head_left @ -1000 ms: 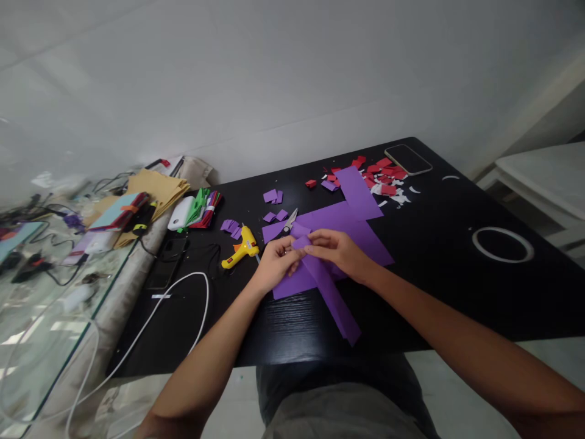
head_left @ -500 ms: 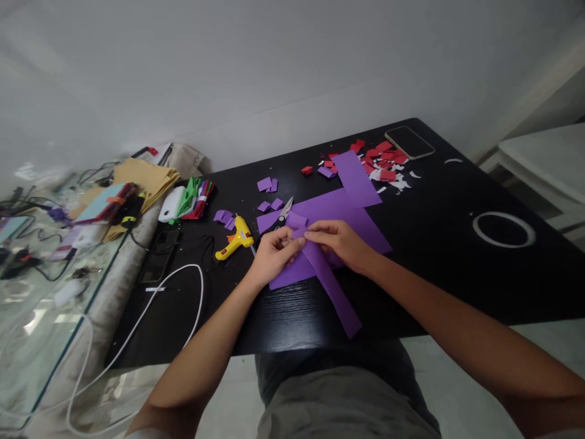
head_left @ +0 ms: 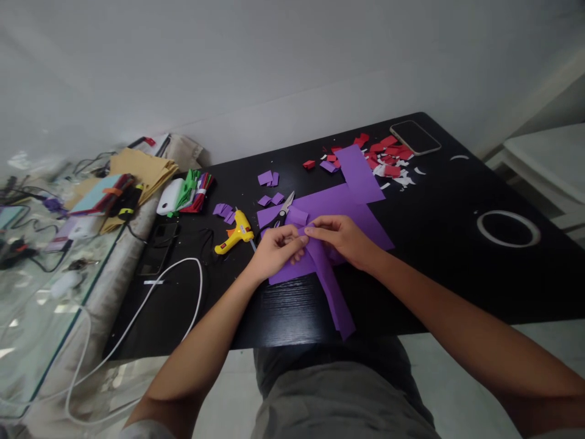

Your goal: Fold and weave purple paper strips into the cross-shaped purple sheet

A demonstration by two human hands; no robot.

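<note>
A long purple paper strip (head_left: 329, 286) hangs toward the table's front edge, its upper end pinched between both hands. My left hand (head_left: 280, 249) is closed on that end, thumb and fingers together. From the right, my right hand (head_left: 336, 238) pinches the same end with thumb and index finger. Large purple sheets (head_left: 365, 222) lie under the hands, with a narrower purple piece (head_left: 359, 174) on top. Scissors (head_left: 286, 207) rest partly open just beyond my left hand. To its left lies a yellow glue gun (head_left: 237, 233).
Small purple pieces (head_left: 265, 178) lie behind the scissors. Red and white scraps (head_left: 388, 161), a phone (head_left: 415, 137) and a white ring (head_left: 508, 229) are on the right. Left are a white cable (head_left: 201, 286), another phone (head_left: 159, 247) and coloured bundles (head_left: 196, 192).
The strip's lower end has swung slightly left and now looks folded or doubled lengthwise. Both hands keep their pinch. The camera view has shifted a little.
</note>
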